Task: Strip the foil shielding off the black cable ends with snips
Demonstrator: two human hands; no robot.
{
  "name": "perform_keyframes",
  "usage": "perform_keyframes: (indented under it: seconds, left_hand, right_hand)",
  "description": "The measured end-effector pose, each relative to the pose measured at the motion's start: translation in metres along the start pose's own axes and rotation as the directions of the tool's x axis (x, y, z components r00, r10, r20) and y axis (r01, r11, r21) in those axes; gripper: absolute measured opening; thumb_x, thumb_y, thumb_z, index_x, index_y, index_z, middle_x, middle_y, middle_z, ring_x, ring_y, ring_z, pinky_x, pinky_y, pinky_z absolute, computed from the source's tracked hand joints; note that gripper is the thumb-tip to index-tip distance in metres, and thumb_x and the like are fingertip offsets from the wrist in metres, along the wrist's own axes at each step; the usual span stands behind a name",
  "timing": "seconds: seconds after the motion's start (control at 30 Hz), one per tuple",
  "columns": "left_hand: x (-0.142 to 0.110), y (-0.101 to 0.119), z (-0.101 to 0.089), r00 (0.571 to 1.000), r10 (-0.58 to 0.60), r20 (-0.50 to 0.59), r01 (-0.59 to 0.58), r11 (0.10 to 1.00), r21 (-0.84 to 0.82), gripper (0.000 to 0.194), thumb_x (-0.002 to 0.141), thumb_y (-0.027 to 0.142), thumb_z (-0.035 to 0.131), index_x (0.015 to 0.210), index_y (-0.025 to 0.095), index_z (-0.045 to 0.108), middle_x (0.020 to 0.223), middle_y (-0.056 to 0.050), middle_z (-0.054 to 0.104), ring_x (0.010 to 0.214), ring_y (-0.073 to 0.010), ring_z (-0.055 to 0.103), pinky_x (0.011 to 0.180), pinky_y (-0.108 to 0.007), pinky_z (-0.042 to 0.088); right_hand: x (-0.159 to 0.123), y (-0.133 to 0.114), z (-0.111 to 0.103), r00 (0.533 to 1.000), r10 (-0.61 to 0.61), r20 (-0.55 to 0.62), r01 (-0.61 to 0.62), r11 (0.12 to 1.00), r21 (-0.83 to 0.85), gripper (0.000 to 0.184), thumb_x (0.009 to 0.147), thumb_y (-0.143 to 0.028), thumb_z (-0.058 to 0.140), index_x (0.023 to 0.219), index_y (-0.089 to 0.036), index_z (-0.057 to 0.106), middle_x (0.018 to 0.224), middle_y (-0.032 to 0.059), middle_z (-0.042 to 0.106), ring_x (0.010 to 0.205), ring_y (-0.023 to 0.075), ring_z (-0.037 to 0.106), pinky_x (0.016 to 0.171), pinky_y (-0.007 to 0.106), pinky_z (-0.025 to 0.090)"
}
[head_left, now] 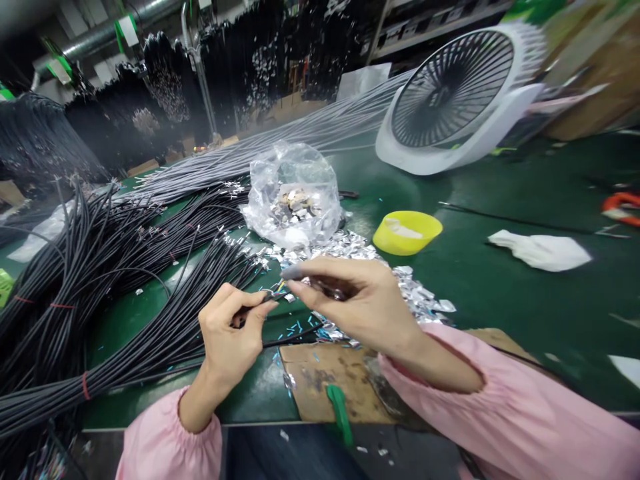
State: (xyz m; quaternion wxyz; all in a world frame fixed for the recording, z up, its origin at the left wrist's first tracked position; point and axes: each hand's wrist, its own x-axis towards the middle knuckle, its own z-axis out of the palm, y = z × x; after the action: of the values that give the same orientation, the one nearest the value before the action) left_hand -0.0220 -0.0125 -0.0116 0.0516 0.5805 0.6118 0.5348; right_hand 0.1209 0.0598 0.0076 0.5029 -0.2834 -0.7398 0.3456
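My left hand (233, 327) is closed in a pinch on a black cable (287, 342), close to its stripped end. Short thin coloured wires (281, 285) stick out of that end. The thumb and forefinger of my right hand (360, 300) meet at these wires, and the forefinger's tip looks grey. A dark, shiny object (333, 291) shows partly inside the right palm; its kind is hidden by the fingers. Beneath and behind both hands lie silvery foil scraps (420, 300) and small blue bits of insulation (295, 328).
Bundles of black cables (150, 327) cover the left side of the green table (480, 300). Behind the hands are a clear plastic bag (300, 193) of scraps and a yellow dish (407, 233). A white fan (455, 100) stands back right. Brown cardboard (325, 380) lies at the front edge.
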Motion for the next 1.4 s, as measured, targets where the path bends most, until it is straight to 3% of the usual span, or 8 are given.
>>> perform_keyframes:
  seconds: [0.3,0.73,1.17,1.4]
  left_hand:
    - [-0.0015,0.0015,0.0012,0.998,0.055,-0.013,-0.055,0.998,0.016,0.010,0.077,0.024,0.065,0.069,0.019,0.065,0.063,0.002,0.058,0.057,-0.0087,0.053,0.051,-0.021,0.040]
    - [-0.0007,-0.0022,0.0032,0.997,0.050,0.051,-0.051,0.999,0.016,0.012,0.079,0.023,0.062,0.069,0.017,0.059,0.060,0.004,0.054,0.053,-0.0077,0.050,0.049,-0.020,0.038]
    - [-0.0007,-0.0010,0.0043,0.997,0.064,0.044,-0.065,0.998,0.011,0.015,0.078,0.022,0.064,0.065,0.017,0.058,0.058,0.004,0.051,0.052,-0.0070,0.046,0.048,-0.019,0.034]
    - [0.0009,-0.0025,0.0034,0.994,0.060,0.097,-0.059,0.998,-0.011,0.012,0.081,0.022,0.060,0.071,0.016,0.062,0.061,0.003,0.056,0.055,-0.0080,0.050,0.051,-0.019,0.037]
  right_hand:
    - [0.0007,-0.0012,-0.0014,0.997,0.044,0.060,-0.052,0.988,0.146,0.009,0.071,-0.017,0.064,0.074,-0.018,0.073,0.074,0.0036,0.074,0.063,0.0158,0.070,0.056,0.021,0.059]
    - [0.0007,-0.0010,0.0008,0.985,0.169,0.046,-0.174,0.976,0.130,0.013,0.068,-0.021,0.066,0.075,-0.014,0.072,0.071,0.0048,0.074,0.060,0.0158,0.070,0.052,0.019,0.057]
    - [0.0011,-0.0016,0.0012,0.978,0.199,0.060,-0.207,0.959,0.192,0.011,0.068,-0.021,0.066,0.075,-0.015,0.072,0.074,0.0045,0.074,0.066,0.0171,0.071,0.060,0.021,0.060]
    - [0.0013,-0.0013,0.0016,0.973,0.203,0.106,-0.222,0.949,0.223,0.014,0.065,-0.020,0.066,0.077,-0.016,0.072,0.075,0.0042,0.074,0.066,0.0167,0.071,0.060,0.019,0.060]
